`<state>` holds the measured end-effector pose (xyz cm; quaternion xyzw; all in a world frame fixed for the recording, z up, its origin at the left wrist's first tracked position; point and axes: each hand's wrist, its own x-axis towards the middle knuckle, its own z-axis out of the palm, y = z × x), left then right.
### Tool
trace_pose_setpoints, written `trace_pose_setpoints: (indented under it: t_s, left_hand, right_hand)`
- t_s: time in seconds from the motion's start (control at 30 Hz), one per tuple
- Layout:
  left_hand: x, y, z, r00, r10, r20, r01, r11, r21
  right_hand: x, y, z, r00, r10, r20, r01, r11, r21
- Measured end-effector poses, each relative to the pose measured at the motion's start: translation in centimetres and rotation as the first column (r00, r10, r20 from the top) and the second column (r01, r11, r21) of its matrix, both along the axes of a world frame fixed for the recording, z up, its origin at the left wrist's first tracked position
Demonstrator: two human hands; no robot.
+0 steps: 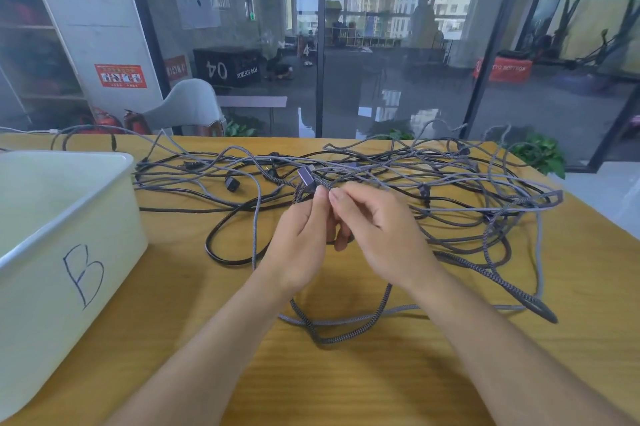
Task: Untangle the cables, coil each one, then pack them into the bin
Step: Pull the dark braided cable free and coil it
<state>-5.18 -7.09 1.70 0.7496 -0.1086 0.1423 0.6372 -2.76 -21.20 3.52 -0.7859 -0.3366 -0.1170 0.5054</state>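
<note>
A tangle of grey braided and black cables [398, 176] sprawls over the far half of the wooden table [346, 373]. My left hand [301, 245] pinches a grey braided cable just below its metal plug [305, 176], which points up and away. My right hand [377, 228] pinches the same cable right beside the left fingertips. Loops of braided cable [332, 339] hang from the hands and lie on the table in front of me. The white bin [69, 224], marked "B", stands at the left with nothing visible inside.
A black cable loop [221, 249] lies between the bin and my left hand. A thick braided loop [533, 304] reaches toward the table's right edge. Behind the table are a grey chair [190, 106], glass walls and plants.
</note>
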Motion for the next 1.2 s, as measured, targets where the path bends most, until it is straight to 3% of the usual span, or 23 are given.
trace_pose_setpoints:
  t_s: [0.27, 0.4, 0.47, 0.57, 0.67, 0.8, 0.97, 1.1, 1.2]
  left_hand:
    - [-0.6, -0.6, 0.7, 0.999, 0.03, -0.033, -0.032, 0.997, -0.073]
    - [-0.3, 0.1, 0.7, 0.998, 0.036, -0.058, -0.041, 0.994, -0.104]
    - [-0.2, 0.4, 0.9, 0.993, 0.1, -0.067, -0.107, 0.988, -0.108]
    - [-0.3, 0.4, 1.3, 0.984, 0.168, -0.056, -0.174, 0.979, -0.11]
    - [-0.2, 0.9, 1.5, 0.978, 0.198, -0.065, -0.206, 0.966, -0.158]
    - [-0.3, 1.7, 1.9, 0.978, 0.194, -0.073, -0.205, 0.959, -0.197]
    - [-0.5, 2.0, 2.2, 0.985, 0.018, -0.17, -0.073, 0.944, -0.321]
    - [-0.7, 2.2, 2.9, 0.962, -0.237, -0.135, 0.126, 0.825, -0.551]
    - [-0.7, 2.5, 3.1, 0.95, -0.296, -0.098, 0.17, 0.755, -0.634]
  right_hand:
    - [-0.3, 0.4, -0.5, 0.986, -0.115, 0.121, 0.121, 0.992, -0.041]
    - [-0.5, 0.2, -0.4, 0.985, -0.048, 0.165, 0.069, 0.989, -0.127]
    - [-0.4, -0.1, -0.3, 0.994, 0.033, 0.105, -0.017, 0.989, -0.147]
    - [0.5, -0.7, -0.5, 0.98, 0.165, -0.109, -0.174, 0.982, -0.079]
    - [0.9, -0.5, -1.0, 0.935, 0.257, -0.246, -0.303, 0.937, -0.173]
    - [0.6, -0.4, -0.9, 0.916, 0.307, -0.259, -0.378, 0.876, -0.299]
    - [0.9, -0.6, -1.5, 0.902, 0.327, -0.283, -0.418, 0.827, -0.376]
    - [1.5, -0.6, -2.6, 0.949, 0.237, -0.209, -0.308, 0.842, -0.442]
    - [1.7, -0.3, -3.3, 0.952, 0.21, -0.221, -0.29, 0.846, -0.448]
